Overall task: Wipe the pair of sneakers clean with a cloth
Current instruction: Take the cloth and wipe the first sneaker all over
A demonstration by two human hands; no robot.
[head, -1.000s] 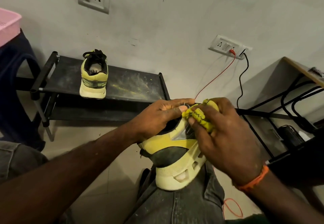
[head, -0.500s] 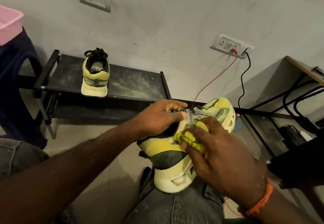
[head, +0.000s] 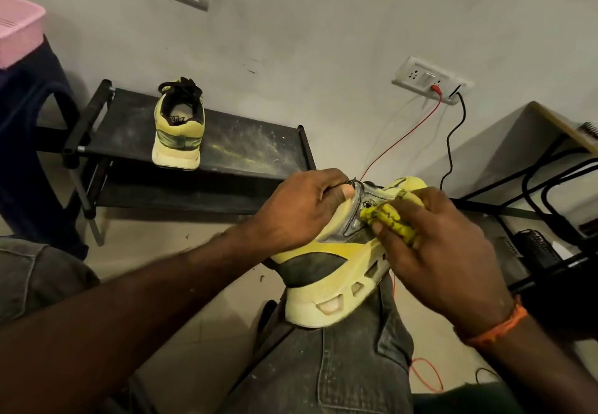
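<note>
Grey plaster wall (head: pixel 323 41) is filling the background, with a low black shoe rack (head: pixel 246 151) standing against it. On the rack's dusty top shelf the second sneaker (head: pixel 178 128) is sitting upright, heel toward the camera and toe toward the wall. Nearer, the held sneaker (head: pixel 330 271) is resting heel-down on the person's denim-clad knee (head: pixel 339 365), its long axis running from the chunky pale-yellow heel at lower left up to the toe at upper right. It is showing a yellow upper with dark grey panels, a glossy grey overlay at midfoot, and a cut-out sole. The left hand (head: pixel 301 209) is gripping the sneaker at the collar, fingers curled over the opening and thumb pressing its side. The right hand (head: pixel 433 251), wearing an orange wristband (head: pixel 495 326), is clutching a bunched yellow cloth (head: pixel 388 219) and pressing it against the sneaker's side near the laces.
</note>
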